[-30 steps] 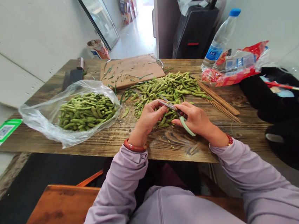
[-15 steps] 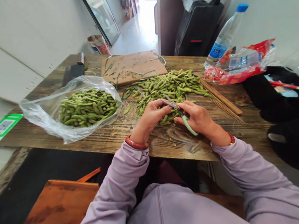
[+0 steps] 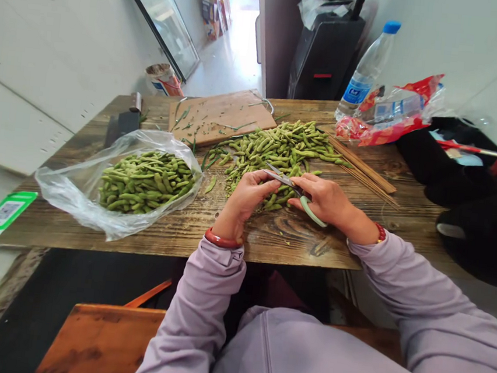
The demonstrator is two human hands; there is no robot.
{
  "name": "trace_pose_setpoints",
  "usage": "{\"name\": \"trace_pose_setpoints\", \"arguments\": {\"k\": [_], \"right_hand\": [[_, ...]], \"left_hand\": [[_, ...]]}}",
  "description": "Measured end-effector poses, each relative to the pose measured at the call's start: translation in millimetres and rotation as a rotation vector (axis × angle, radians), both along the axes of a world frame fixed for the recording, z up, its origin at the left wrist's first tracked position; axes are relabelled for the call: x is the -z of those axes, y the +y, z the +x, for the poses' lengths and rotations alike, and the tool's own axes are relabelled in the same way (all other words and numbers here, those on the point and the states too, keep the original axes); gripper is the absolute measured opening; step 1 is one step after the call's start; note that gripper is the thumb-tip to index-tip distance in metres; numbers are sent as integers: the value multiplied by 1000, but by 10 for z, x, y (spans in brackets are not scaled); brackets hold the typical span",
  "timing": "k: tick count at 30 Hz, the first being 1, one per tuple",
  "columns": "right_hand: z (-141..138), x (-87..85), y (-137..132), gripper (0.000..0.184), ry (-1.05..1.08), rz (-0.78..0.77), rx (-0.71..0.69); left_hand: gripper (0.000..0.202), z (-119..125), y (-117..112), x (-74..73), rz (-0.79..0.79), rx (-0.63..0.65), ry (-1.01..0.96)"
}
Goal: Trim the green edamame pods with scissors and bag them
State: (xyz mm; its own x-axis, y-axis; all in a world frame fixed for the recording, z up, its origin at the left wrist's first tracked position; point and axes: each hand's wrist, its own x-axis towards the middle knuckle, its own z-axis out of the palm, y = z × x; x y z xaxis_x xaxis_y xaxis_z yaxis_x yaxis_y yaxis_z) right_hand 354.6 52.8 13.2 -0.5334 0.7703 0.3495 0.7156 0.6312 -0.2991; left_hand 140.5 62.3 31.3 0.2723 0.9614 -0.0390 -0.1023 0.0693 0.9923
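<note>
My right hand (image 3: 324,199) is closed on a pair of scissors (image 3: 311,212) with pale green handles, the blades slightly apart and pointing left. Close to the blade tips, my left hand (image 3: 251,195) is closed, thumb against fingers; whatever it pinches is hidden. Both hands are over the near edge of a loose pile of green soybean pods (image 3: 274,144) on the wooden table (image 3: 173,235). To the left, a clear plastic bag (image 3: 70,207) lies open with more soybean pods (image 3: 147,182) inside.
Behind the pile lies a cutting board (image 3: 224,114) with green scraps, beside a cleaver (image 3: 124,122). Wooden sticks (image 3: 364,168) lie right of the pods. Further right are a water bottle (image 3: 365,74), a red plastic wrapper (image 3: 387,118) and a black holder (image 3: 419,150).
The camera view has shifted slightly. Both hands stay at nearly the same place over the pile, and the scissors remain in my right hand with the blades still parted.
</note>
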Motion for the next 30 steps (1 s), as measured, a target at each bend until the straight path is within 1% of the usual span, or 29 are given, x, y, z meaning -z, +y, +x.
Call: {"name": "trace_pose_setpoints", "arguments": {"k": [3, 5, 8, 11, 13, 18, 21, 25, 30], "right_hand": [[6, 6, 11, 38, -1, -17, -4], [10, 15, 29, 38, 13, -22, 7], [22, 25, 65, 39, 76, -14, 58], [27, 19, 78, 40, 155, -1, 110], [17, 9, 64, 42, 178, -7, 112], [-23, 12, 25, 51, 183, 6, 86], [-23, 25, 32, 51, 199, 1, 91], [-21, 16, 36, 53, 200, -18, 79], [-50, -2, 8, 55, 257, -6, -9]], "left_hand": [[22, -2, 5, 11, 1, 20, 5], [24, 0, 13, 22, -13, 5, -3], [28, 4, 36, 33, -58, -95, -72], [32, -5, 63, 30, -82, -212, -203], [34, -18, 75, 22, -100, -235, -274], [34, -45, 66, 0, -144, -176, -348], [33, -42, 50, -16, -143, -151, -368], [33, -14, 33, -21, -127, -107, -344], [32, 34, 3, 12, -101, -24, -270]]}}
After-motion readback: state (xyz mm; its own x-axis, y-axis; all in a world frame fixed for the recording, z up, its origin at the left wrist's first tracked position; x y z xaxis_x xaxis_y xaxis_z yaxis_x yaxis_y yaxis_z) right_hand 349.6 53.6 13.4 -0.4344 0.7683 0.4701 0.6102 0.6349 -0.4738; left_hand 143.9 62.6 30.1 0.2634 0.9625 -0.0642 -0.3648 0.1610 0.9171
